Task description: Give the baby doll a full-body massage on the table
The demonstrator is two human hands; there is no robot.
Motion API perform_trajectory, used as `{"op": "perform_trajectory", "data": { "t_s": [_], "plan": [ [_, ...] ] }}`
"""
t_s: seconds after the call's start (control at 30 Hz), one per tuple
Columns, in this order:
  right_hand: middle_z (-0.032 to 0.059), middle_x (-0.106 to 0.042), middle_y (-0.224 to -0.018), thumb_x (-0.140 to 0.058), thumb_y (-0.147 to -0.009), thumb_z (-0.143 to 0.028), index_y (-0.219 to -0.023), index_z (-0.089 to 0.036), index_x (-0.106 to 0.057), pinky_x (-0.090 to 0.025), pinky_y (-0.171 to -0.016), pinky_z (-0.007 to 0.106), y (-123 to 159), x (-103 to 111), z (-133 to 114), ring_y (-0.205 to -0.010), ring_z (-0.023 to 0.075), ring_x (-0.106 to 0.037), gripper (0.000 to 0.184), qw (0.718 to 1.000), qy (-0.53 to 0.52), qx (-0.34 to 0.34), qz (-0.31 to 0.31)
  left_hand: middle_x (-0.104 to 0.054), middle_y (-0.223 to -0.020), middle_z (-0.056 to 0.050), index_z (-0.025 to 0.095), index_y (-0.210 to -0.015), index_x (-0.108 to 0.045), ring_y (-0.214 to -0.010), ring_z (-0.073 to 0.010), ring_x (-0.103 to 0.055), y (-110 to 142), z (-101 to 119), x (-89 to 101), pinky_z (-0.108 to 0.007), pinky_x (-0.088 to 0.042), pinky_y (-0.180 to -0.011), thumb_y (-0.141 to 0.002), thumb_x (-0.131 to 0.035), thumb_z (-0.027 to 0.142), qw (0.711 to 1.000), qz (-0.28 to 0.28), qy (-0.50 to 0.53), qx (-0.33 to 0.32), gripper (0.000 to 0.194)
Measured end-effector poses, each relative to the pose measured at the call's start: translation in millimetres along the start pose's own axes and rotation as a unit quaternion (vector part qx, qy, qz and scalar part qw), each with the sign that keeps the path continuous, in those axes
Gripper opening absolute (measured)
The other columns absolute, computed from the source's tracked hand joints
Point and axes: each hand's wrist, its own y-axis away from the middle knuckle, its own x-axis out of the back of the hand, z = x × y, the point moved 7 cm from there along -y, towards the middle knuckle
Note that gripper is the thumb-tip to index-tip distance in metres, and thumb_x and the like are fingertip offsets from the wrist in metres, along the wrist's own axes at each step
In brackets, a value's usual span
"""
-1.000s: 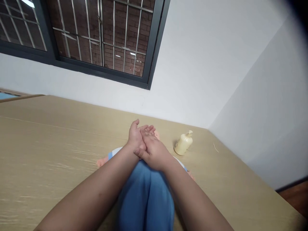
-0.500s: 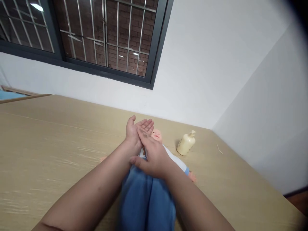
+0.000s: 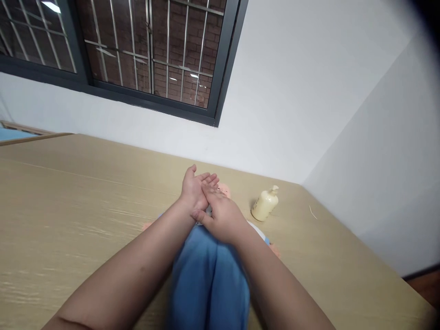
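Over the doll, my left hand lies palm up with its fingers stretched out, barely parted, and my right hand rests across it, fingers flat, thumb set apart near the left wrist. Neither holds anything that I can make out. I judge that I am partway through working palm against palm; how much of that is left I can't tell. Beneath, the doll lies on its back, its face partly hidden, its blue trousers running towards me. Beyond my right hand, the pump bottle stands near it, untouched. Further right, a thin pale strip lies on the wood-coloured table. Past the far edge rise white walls and a barred window, bricks behind it.
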Motion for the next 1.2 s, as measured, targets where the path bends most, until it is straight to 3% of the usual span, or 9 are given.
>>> {"op": "perform_trajectory", "data": {
  "t_s": [0.2, 0.37, 0.6, 0.73, 0.9, 1.0, 1.2],
  "plan": [
    [0.0164, -0.04, -0.158, -0.059, -0.088, -0.068, -0.154, -0.012, -0.038, -0.031, -0.122, 0.05, 7.6, 0.8, -18.1, -0.148, 0.0328, -0.036, 0.089, 0.999, -0.04, 0.02, -0.014, -0.066, -0.119, -0.024, 0.008, -0.134, -0.055, -0.114, -0.0336, -0.066, -12.5, 14.0, 9.6, -0.041, -0.054, -0.095, -0.093, -0.046, 0.055, 1.0, -0.005, 0.029, -0.01, 0.063],
    [0.0186, -0.04, -0.158, -0.059, -0.088, -0.067, -0.158, -0.01, -0.026, -0.033, -0.119, 0.053, 8.2, 0.9, -17.7, -0.148, 0.0357, -0.036, 0.096, 0.998, -0.057, 0.024, -0.01, -0.065, -0.122, -0.026, 0.007, -0.133, -0.056, -0.115, -0.034, -0.066, -7.8, -3.5, 4.0, -0.042, -0.054, -0.096, -0.091, -0.049, 0.058, 0.998, -0.04, 0.04, 0.012, 0.066],
    [0.0207, -0.033, -0.161, -0.053, -0.094, -0.062, -0.158, -0.008, -0.025, -0.022, -0.123, 0.054, 0.6, -0.1, 2.5, -0.151, 0.0348, -0.028, 0.088, 1.0, -0.008, 0.021, -0.003, -0.067, -0.117, -0.023, 0.011, -0.123, -0.06, -0.112, -0.0342, -0.066, 2.7, -26.6, -5.6, -0.046, -0.055, -0.092, -0.093, -0.045, 0.06, 0.998, -0.023, 0.004, 0.063, 0.059],
    [0.0228, -0.035, -0.159, -0.051, -0.095, -0.063, -0.155, -0.005, -0.031, -0.024, -0.122, 0.053, -0.8, -2.8, 7.7, -0.151, 0.0357, -0.028, 0.085, 0.999, 0.023, 0.011, -0.023, -0.067, -0.108, -0.022, 0.008, -0.117, -0.061, -0.102, -0.0337, -0.068, -1.4, -12.0, 0.1, -0.044, -0.057, -0.085, -0.095, -0.043, 0.056, 0.999, -0.007, -0.013, 0.044, 0.056],
    [0.0183, -0.05, -0.151, -0.055, -0.092, -0.065, -0.149, -0.012, -0.045, -0.035, -0.117, 0.053, 3.6, 0.9, -5.7, -0.142, 0.0356, -0.043, 0.078, 0.999, 0.016, 0.013, -0.025, -0.067, -0.111, -0.024, 0.004, -0.12, -0.059, -0.102, -0.0322, -0.069, -13.4, 14.4, 10.5, -0.04, -0.058, -0.083, -0.095, -0.044, 0.054, 1.0, -0.019, -0.015, -0.002, 0.058],
    [0.0144, -0.049, -0.153, -0.057, -0.09, -0.066, -0.153, -0.017, -0.04, -0.04, -0.114, 0.051, 8.5, 3.5, -16.7, -0.142, 0.0341, -0.044, 0.081, 0.999, -0.022, 0.021, -0.035, -0.068, -0.111, -0.023, 0.005, -0.12, -0.06, -0.104, -0.0313, -0.07, -16.8, 17.2, 13.1, -0.038, -0.059, -0.085, -0.094, -0.046, 0.052, 1.0, -0.024, -0.004, -0.013, 0.056],
    [0.0189, -0.036, -0.16, -0.06, -0.088, -0.066, -0.158, -0.01, -0.027, -0.027, -0.122, 0.053, 9.0, 4.1, -17.8, -0.149, 0.0361, -0.032, 0.096, 0.999, -0.027, 0.041, -0.022, -0.067, -0.117, -0.025, 0.004, -0.122, -0.06, -0.107, -0.0329, -0.069, -7.5, -5.7, 3.4, -0.04, -0.059, -0.087, -0.091, -0.051, 0.056, 0.999, -0.05, 0.016, 0.014, 0.06]
  ]
}}
